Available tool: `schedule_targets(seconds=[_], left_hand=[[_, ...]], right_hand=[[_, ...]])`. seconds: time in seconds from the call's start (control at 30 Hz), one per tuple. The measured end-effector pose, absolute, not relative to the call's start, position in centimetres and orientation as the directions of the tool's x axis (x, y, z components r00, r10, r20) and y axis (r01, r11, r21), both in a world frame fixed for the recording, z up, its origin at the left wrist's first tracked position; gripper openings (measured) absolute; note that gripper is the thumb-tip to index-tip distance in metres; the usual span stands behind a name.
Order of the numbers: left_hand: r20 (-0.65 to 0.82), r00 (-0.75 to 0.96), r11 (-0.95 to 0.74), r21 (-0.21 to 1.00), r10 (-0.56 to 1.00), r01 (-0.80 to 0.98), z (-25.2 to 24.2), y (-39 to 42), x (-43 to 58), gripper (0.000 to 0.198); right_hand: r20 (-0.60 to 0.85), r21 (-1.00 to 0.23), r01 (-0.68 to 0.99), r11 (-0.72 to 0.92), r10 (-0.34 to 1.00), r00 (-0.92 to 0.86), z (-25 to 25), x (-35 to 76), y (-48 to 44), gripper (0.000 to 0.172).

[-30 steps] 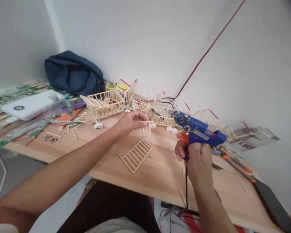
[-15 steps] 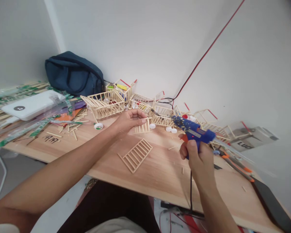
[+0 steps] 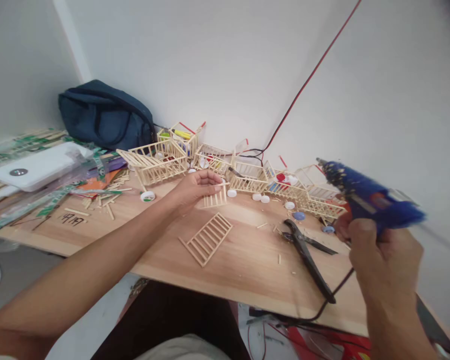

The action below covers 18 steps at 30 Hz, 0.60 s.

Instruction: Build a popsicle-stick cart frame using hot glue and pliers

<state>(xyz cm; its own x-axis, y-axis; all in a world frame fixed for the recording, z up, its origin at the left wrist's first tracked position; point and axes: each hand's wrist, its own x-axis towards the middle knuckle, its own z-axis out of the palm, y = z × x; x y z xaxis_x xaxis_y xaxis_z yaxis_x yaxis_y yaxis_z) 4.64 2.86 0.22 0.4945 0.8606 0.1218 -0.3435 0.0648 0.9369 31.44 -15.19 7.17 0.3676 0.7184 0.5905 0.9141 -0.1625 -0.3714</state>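
My left hand point(image 3: 195, 188) pinches a small stick panel point(image 3: 215, 199) and holds it upright on the wooden table point(image 3: 247, 265). A second flat stick panel point(image 3: 206, 238) lies on the table just in front of it. My right hand point(image 3: 382, 255) is closed round the grip of a blue hot glue gun point(image 3: 363, 197), raised at the far right with its nozzle pointing up and left; it is blurred by motion. The gun's black cord point(image 3: 322, 300) trails down off the table edge.
Black pliers point(image 3: 303, 245) lie on the table right of centre. Several stick-built frames point(image 3: 161, 161) and bottle caps line the wall. A dark blue bag point(image 3: 105, 116) sits in the back left corner, beside a white box point(image 3: 33, 167) and loose sticks. A red wire point(image 3: 303, 85) climbs the wall.
My right hand has swung the glue gun away to the right, off the panel, uncovering the pliers. The left hand keeps holding the small panel in place.
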Motion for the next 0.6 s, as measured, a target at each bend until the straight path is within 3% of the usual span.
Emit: schedule_targets(seconds=[0.07,0.13,0.37,0.47,0.6], left_hand=[[0.102,0.501,0.116,0.916,0.859,-0.385,0.6,2.9,4.5,0.032],[0.093,0.492,0.136,0.902,0.866,-0.409,1.0,2.8,4.4,0.032],[0.083,0.437,0.103,0.917,0.896,-0.385,1.3,3.2,4.4,0.032],[0.071,0.439,0.102,0.928,0.895,-0.358,0.8,3.6,4.5,0.033],[0.058,0.438,0.106,0.934,0.897,-0.341,0.6,3.7,4.6,0.031]], right_hand=[[0.584,-0.198,0.927,-0.319,0.721,0.373,7.0,33.3,-16.3,0.059],[0.524,-0.120,0.914,-0.387,0.758,0.389,6.4,35.1,-17.4,0.062],[0.355,-0.153,0.872,-0.466,0.797,0.488,1.7,42.4,-21.9,0.069],[0.366,-0.136,0.892,-0.432,0.814,0.450,-0.4,45.1,-23.6,0.071],[0.213,-0.074,0.868,-0.492,0.842,0.495,-2.2,47.1,-24.5,0.072]])
